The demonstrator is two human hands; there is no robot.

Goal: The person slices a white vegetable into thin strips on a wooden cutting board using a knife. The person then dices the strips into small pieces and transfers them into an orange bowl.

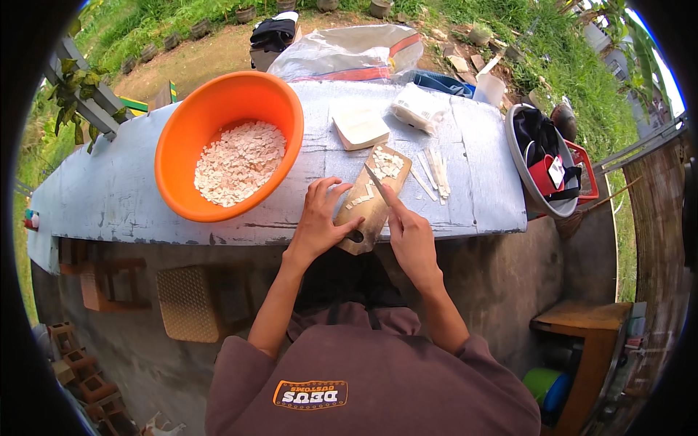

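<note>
A knife [374, 180] is gripped in my right hand [413, 238], its blade slanting up and left over a wooden cutting board [364, 222]. My left hand [317, 226] is at the board's left edge, fingers apart, with the thumb by the hole in its handle end. Cut pale pieces [388, 163] are heaped at the board's far end. A short row of similar pieces [358, 201] lies left of the blade. Pale strips [436, 173] rest on the table right of the board. To the left, an orange basin [173, 158] holds a mass of small pale pieces [240, 163].
A pale square block or stack [360, 126] and a clear plastic package [419, 108] lie beyond the board on the silvery-covered table [480, 180]. A grey basin [561, 209] with dark items stands at right. A woven sack [349, 52] is behind. A stool [188, 302] stands below left.
</note>
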